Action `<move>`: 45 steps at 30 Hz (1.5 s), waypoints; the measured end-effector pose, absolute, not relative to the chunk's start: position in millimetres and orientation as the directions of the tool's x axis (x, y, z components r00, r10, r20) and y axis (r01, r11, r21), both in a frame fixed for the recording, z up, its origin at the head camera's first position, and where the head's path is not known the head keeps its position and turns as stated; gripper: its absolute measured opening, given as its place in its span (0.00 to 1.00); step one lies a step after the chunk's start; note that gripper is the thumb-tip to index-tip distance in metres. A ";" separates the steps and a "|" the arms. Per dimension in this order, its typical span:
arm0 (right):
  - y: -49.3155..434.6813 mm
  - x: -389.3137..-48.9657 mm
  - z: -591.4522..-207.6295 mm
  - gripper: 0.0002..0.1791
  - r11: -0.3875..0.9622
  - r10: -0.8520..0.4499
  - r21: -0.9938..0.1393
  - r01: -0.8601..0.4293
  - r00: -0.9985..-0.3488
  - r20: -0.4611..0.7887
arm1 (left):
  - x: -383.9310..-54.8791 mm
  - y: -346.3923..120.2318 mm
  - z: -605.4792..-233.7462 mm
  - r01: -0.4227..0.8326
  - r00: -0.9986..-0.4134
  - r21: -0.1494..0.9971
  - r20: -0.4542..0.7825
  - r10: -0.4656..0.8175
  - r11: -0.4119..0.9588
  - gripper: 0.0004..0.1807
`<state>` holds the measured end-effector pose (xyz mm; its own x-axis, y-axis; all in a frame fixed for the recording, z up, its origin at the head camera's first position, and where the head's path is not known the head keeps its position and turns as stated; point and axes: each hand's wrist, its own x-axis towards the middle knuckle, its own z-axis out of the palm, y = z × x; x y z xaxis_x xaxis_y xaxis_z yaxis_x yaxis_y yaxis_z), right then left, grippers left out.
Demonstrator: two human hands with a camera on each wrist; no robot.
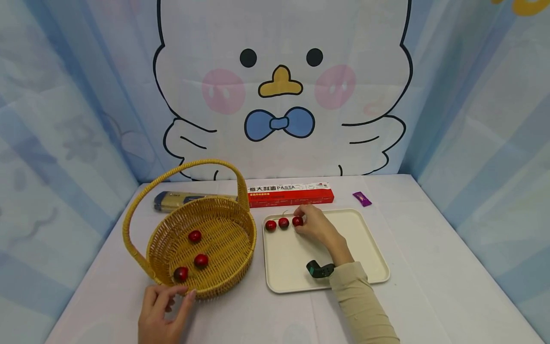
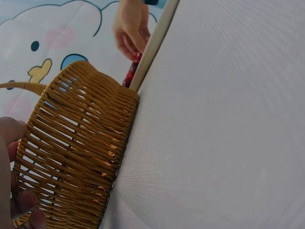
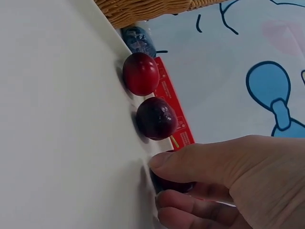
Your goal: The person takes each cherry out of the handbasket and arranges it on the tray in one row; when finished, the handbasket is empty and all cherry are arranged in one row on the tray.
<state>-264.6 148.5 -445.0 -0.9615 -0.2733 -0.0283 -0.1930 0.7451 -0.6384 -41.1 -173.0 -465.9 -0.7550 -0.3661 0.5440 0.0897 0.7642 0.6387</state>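
My right hand [image 1: 317,227] pinches a dark red cherry [image 1: 297,221] between thumb and fingers at the back of a cream tray [image 1: 318,286]. Left of it, two more cherries [image 1: 283,223] stand in a row on the tray; in the right wrist view the held cherry [image 3: 171,185] is partly hidden by the thumb. My left hand [image 1: 163,313] holds the near rim of a yellow wicker basket [image 1: 229,282] with thumb and fingertips. Inside the basket lie three cherries [image 1: 200,261]. The woven side [image 2: 76,148] fills much of the left wrist view.
Behind the tray lies a red and white pasta box [image 1: 292,195]. A clear pack of pasta [image 1: 172,200] lies behind the basket, partly covered by it. A small purple packet [image 1: 362,198] sits at the back right. The basket's tall handle [image 1: 189,165] arches over its left side.
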 end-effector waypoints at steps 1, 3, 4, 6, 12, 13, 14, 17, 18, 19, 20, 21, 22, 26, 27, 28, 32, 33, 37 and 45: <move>148.2 -264.3 -444.0 0.19 0.748 -0.278 -0.633 -0.200 -0.960 -0.025 | -40.7 -173.6 -466.3 0.095 -0.753 0.636 0.549 -0.363 0.766 0.12; 147.7 -263.7 -441.7 0.20 0.759 -0.284 -0.616 -0.214 -0.959 -0.017 | -40.1 -174.4 -466.9 0.102 -0.751 0.635 0.554 -0.359 0.766 0.12; 147.5 -263.3 -440.3 0.20 0.764 -0.288 -0.605 -0.223 -0.958 -0.011 | -39.8 -174.7 -467.0 0.104 -0.751 0.636 0.554 -0.359 0.765 0.12; 147.3 -262.6 -437.0 0.20 0.772 -0.290 -0.590 -0.236 -0.957 0.003 | -39.6 -175.1 -467.4 0.106 -0.752 0.639 0.553 -0.360 0.762 0.13; 144.6 -258.0 -423.1 0.21 0.737 -0.299 -0.620 -0.270 -0.952 0.060 | -40.9 -175.9 -467.4 0.136 -0.750 0.653 0.559 -0.353 0.745 0.13; 143.2 -256.5 -419.9 0.21 0.729 -0.304 -0.625 -0.280 -0.950 0.071 | -41.1 -175.8 -467.1 0.134 -0.752 0.655 0.556 -0.354 0.744 0.13; 141.5 -254.9 -416.4 0.21 0.722 -0.307 -0.629 -0.288 -0.948 0.082 | -41.3 -175.5 -466.9 0.130 -0.755 0.657 0.551 -0.355 0.743 0.12; 134.1 -250.0 -405.6 0.20 0.704 -0.323 -0.631 -0.325 -0.938 0.123 | -41.6 -174.3 -466.4 0.107 -0.763 0.658 0.535 -0.363 0.746 0.12; 130.8 -248.4 -401.8 0.20 0.697 -0.329 -0.632 -0.340 -0.934 0.139 | -41.7 -174.1 -466.4 0.102 -0.764 0.658 0.532 -0.365 0.746 0.11; 127.0 -246.5 -398.2 0.19 0.690 -0.336 -0.631 -0.355 -0.929 0.155 | -41.7 -173.9 -466.4 0.099 -0.764 0.657 0.531 -0.366 0.747 0.11; 123.1 -244.8 -395.0 0.18 0.683 -0.343 -0.629 -0.371 -0.924 0.172 | -41.8 -173.9 -466.6 0.099 -0.764 0.656 0.532 -0.366 0.748 0.11; 118.9 -243.1 -392.2 0.18 0.676 -0.353 -0.626 -0.390 -0.916 0.189 | -41.7 -174.2 -466.8 0.100 -0.762 0.654 0.535 -0.365 0.750 0.12; 114.6 -241.1 -389.5 0.17 0.664 -0.361 -0.630 -0.404 -0.910 0.203 | -41.7 -174.5 -466.9 0.101 -0.760 0.652 0.538 -0.364 0.752 0.12; 97.1 -232.9 -382.7 0.17 0.622 -0.408 -0.632 -0.462 -0.880 0.241 | -41.5 -175.8 -467.8 0.112 -0.754 0.646 0.550 -0.358 0.755 0.12; 92.8 -231.2 -381.8 0.17 0.612 -0.422 -0.633 -0.474 -0.873 0.245 | -41.6 -176.0 -467.9 0.116 -0.753 0.646 0.552 -0.357 0.754 0.12; 88.4 -229.7 -381.2 0.18 0.605 -0.437 -0.631 -0.486 -0.865 0.247 | -41.6 -176.2 -467.9 0.120 -0.753 0.646 0.554 -0.355 0.753 0.12; 72.3 -226.3 -380.2 0.19 0.580 -0.496 -0.618 -0.530 -0.832 0.248 | -41.9 -176.6 -467.3 0.137 -0.749 0.643 0.565 -0.346 0.754 0.12; 68.6 -225.9 -380.4 0.19 0.576 -0.509 -0.615 -0.539 -0.825 0.246 | -42.0 -176.5 -467.0 0.140 -0.749 0.641 0.567 -0.343 0.755 0.12; 54.2 -225.0 -381.5 0.21 0.548 -0.564 -0.618 -0.563 -0.795 0.224 | -41.8 -175.9 -465.9 0.133 -0.752 0.640 0.563 -0.343 0.757 0.12; 24.0 -220.5 -388.3 0.23 0.543 -0.649 -0.606 -0.582 -0.748 0.137 | -40.7 -174.1 -464.9 0.099 -0.763 0.648 0.537 -0.361 0.755 0.11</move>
